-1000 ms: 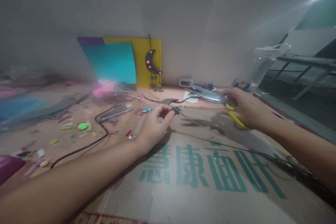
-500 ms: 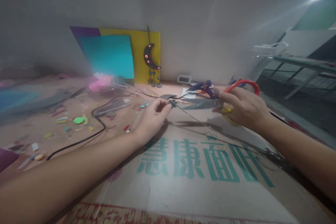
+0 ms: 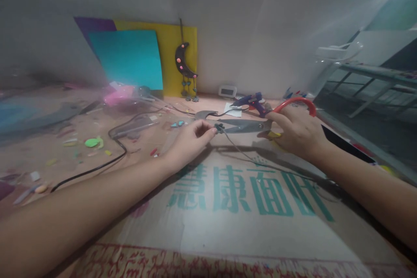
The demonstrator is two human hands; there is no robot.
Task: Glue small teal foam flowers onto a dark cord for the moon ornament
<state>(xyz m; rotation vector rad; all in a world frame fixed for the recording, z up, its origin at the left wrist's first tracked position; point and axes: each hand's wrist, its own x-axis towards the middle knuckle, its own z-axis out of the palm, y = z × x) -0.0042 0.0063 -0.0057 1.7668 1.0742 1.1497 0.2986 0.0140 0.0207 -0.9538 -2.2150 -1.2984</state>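
Observation:
Between the thumb and forefinger of my left hand [image 3: 193, 141] is a small dark green flower-like piece [image 3: 220, 128]. A thin dark cord [image 3: 239, 150] trails from it to the right across the cardboard. My right hand [image 3: 293, 132] grips a pair of scissors [image 3: 243, 126] with one red and one yellow handle. Their blades point left, slightly parted, with the tips right beside the flower-like piece and the cord. Whether the blades touch the cord I cannot tell.
Printed cardboard [image 3: 228, 234] lies under my hands. Behind them are a purple glue gun [image 3: 252, 102], a white-framed device [image 3: 227, 91] and a crescent moon ornament [image 3: 184, 61] against yellow board. Coloured scraps [image 3: 93, 142] and a black cable [image 3: 87, 178] lie left; a white chair [image 3: 340, 52] stands right.
The scissors have come left and turned level, so the blade tips are now at the flower-like piece. My left hand keeps its pinch. The view has tilted down slightly.

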